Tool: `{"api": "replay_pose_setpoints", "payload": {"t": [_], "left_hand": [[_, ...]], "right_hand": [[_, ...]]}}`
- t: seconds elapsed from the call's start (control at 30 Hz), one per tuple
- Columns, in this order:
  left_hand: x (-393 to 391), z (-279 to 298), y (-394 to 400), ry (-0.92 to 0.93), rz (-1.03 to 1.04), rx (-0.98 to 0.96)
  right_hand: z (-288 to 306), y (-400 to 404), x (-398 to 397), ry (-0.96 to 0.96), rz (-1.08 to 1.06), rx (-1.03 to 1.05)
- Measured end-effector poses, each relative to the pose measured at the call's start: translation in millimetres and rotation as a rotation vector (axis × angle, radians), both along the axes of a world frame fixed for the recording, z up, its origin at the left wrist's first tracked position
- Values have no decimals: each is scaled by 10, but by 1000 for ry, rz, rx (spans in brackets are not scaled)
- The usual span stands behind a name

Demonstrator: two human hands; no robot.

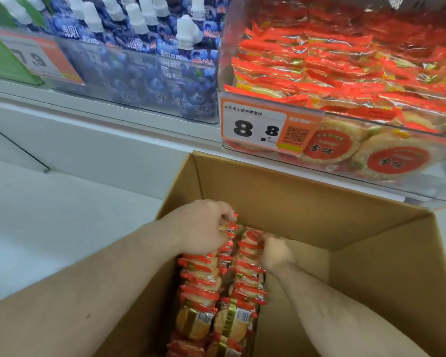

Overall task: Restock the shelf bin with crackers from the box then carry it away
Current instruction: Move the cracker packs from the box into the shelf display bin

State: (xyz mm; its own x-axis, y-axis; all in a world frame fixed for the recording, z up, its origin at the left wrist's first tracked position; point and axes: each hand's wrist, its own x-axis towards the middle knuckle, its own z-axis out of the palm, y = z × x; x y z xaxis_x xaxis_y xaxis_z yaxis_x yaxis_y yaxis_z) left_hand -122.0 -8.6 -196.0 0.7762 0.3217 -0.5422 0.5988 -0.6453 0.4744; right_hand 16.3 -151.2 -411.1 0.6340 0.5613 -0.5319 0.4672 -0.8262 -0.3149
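Hands inside cardboard box point(294, 191). Left hand point(201, 228) and right hand point(276, 253) each grip cracker packets point(204, 276). Shelf bin point(345, 140) above holds more.

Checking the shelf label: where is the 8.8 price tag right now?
In the head view, the price tag sits on the clear bin's front left corner, just above the cardboard box.
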Motion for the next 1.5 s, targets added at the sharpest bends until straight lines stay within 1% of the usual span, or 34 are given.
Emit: {"api": "replay_pose_setpoints", "payload": {"t": [0.07,0.1,0.17,0.23,0.3,0.37,0.43,0.47,0.5,0.53,0.57,0.63,0.7,0.73,0.8,0.87,0.97,1.07,1.2,1.23,1.3,1.37,1.5], "left_hand": [[20,-63,-31,9,102,-88],[20,-88,-48,10,171,-136],[2,-109,-81,4,356,-269],[-31,-98,-114,10,545,-440],[-52,-82,-134,-16,687,-603],[-52,-87,-124,-107,784,-730],[-46,-126,-81,-192,812,-755],[-48,-141,-57,-208,797,-734],[-57,-148,-39,-213,775,-705],[-70,-157,-22,-219,754,-674],[-82,-173,-6,-227,740,-648],[-96,-206,11,-236,715,-603],[-102,-232,29,-218,672,-548],[-102,-242,42,-206,656,-532],[-105,-269,72,-175,626,-515],[-108,-302,99,-143,603,-516],[-115,-337,127,-116,569,-526],[-111,-347,132,-109,529,-522],[-131,-298,90,-118,469,-491],[-142,-271,77,-126,452,-482],[-175,-209,53,-151,433,-474],[-214,-143,30,-180,425,-473],[-308,-24,-46,-238,407,-484]], "right_hand": [[175,-8,41,-56,-16,60],[276,-15,48,-74,-61,133],[521,-53,7,-58,-174,364],[829,-107,-133,-35,-193,600],[1184,-167,-337,-27,-101,776],[1448,-211,-499,-29,48,926],[1539,-238,-549,7,125,1005],[1509,-242,-525,26,97,1003],[1444,-237,-480,50,9,958],[1332,-230,-408,77,-114,869],[1186,-223,-322,79,-230,749],[838,-218,-150,50,-363,446],[515,-181,-68,85,-441,179],[379,-150,-68,136,-461,84],[167,-76,-120,220,-471,-21],[31,-4,-166,255,-498,-74],[-57,43,-144,258,-517,-101],[4,18,-56,240,-485,-101],[263,-102,45,218,-353,-81],[371,-159,60,230,-346,-51],[643,-303,83,284,-396,71],[1003,-462,83,313,-440,202],[1803,-757,33,448,-453,362]]}}
